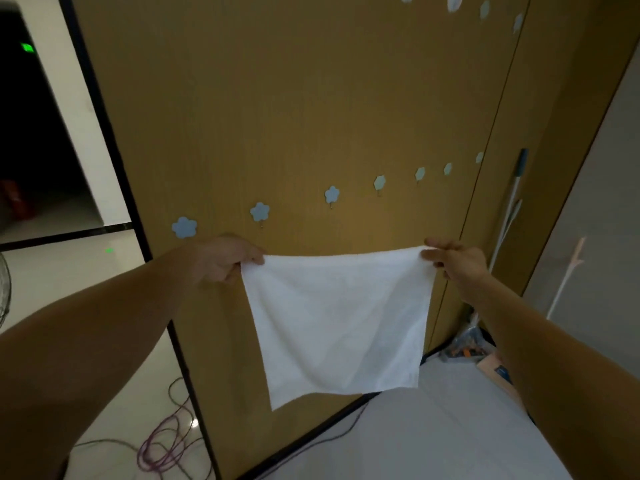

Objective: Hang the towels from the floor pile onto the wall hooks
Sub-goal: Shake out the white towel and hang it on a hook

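Observation:
A white square towel (337, 320) hangs spread out in front of the brown wooden wall panel (294, 109). My left hand (225, 259) grips its top left corner and my right hand (457, 259) pinches its top right corner. Just above the towel runs a slanted row of several blue flower-shaped wall hooks (331, 195), starting with one (184, 227) right above my left hand. More hooks (485, 9) sit high up near the top edge. The floor pile is out of view.
A broom or mop handle (512, 202) leans in the right corner above some clutter and a cardboard box (495, 370) on the floor. Purple and green cables (162, 445) lie coiled at lower left. A dark doorway (31, 133) opens on the left.

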Motion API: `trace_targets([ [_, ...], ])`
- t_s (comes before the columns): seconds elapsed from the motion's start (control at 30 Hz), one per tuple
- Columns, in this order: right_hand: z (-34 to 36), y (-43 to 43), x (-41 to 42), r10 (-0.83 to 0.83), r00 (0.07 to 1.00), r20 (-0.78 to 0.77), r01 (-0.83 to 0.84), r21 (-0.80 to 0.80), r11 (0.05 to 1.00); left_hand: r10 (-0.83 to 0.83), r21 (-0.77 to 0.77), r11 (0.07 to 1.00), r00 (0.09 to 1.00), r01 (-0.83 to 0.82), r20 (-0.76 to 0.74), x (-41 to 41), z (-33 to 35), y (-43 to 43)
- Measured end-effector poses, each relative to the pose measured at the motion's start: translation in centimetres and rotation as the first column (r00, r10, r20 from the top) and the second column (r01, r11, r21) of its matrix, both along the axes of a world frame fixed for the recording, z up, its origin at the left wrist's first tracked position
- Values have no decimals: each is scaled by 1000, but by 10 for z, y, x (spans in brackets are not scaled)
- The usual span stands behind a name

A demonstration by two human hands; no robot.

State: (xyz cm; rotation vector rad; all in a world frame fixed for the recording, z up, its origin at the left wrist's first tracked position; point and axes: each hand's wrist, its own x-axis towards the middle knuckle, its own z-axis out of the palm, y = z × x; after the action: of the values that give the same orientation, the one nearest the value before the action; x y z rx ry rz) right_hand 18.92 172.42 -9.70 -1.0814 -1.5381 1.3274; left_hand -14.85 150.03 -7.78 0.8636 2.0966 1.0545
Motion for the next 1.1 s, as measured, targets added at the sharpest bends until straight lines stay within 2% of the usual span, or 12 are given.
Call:
trace_targets([
  [0.13,-3,9,-9,21,1000,-10,-21,22,1000,-22,-78,997,995,15,-99,10,4,-9],
  [0.3,-5,14,-22,86,976,202,-116,141,983,-19,-94,996,979,-1,-203,31,15,-11],
  [0.5,13,19,-43,-100,907,408,-98,437,894,57,60,997,940,-40,-337,35,32,-21],
  [0.57,24,15,-57,-197,909,366,-52,570,820,118,135,989,878,-62,-463,34,41,-22],
  [0.67,47,2,-82,-107,974,201,-32,587,809,291,208,956,617,-205,-731,37,50,-22],
  [0.73,63,-11,-98,-3,1000,29,-13,523,852,446,392,893,531,-219,-720,39,54,-25],
  [0.8,76,-25,-112,42,996,-79,5,517,856,536,541,823,546,-170,-644,37,58,-30],
  [0.87,85,-38,-125,152,987,-43,-100,577,811,570,625,763,625,-162,-534,34,63,-35],
  [0.93,97,-50,-138,305,946,112,-304,635,710,624,702,682,665,-206,-411,29,76,-41],
  [1.0,107,-57,-150,366,890,272,-450,655,607,670,770,597,668,-226,-323,26,90,-46],
  [1.03,112,-60,-159,381,878,290,-473,649,596,682,791,571,663,-218,-310,22,98,-50],
  [1.1,125,-66,-181,413,898,150,-409,629,661,682,817,543,670,-194,-293,12,114,-58],
])
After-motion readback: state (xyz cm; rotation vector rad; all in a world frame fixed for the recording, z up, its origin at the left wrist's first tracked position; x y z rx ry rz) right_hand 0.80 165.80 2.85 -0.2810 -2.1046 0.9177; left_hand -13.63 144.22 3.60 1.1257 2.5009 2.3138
